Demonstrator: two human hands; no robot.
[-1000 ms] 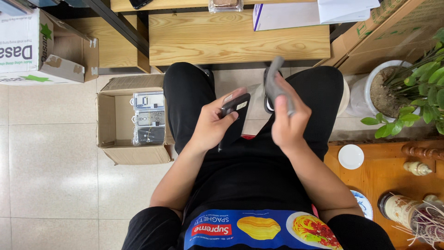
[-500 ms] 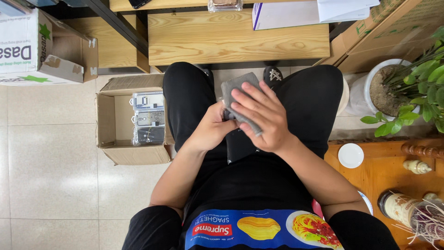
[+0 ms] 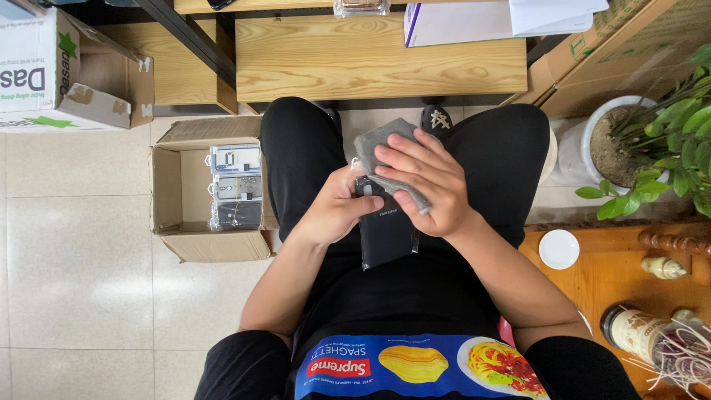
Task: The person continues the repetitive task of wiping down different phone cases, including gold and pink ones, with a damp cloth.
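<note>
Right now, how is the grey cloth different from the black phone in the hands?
The cloth is grey and soft, folded under the right hand; the phone is black, flat and stiff. The cloth lies on the phone's top end; the phone pokes out below, gripped by the left hand. Both are held over the lap.

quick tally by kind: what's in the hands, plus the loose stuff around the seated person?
Dark phones, in left hand: 1
Grey cloths, under right hand: 1
Cardboard boxes on the floor: 2
Potted plants: 1
Round white lids: 1
Total: 6
</note>
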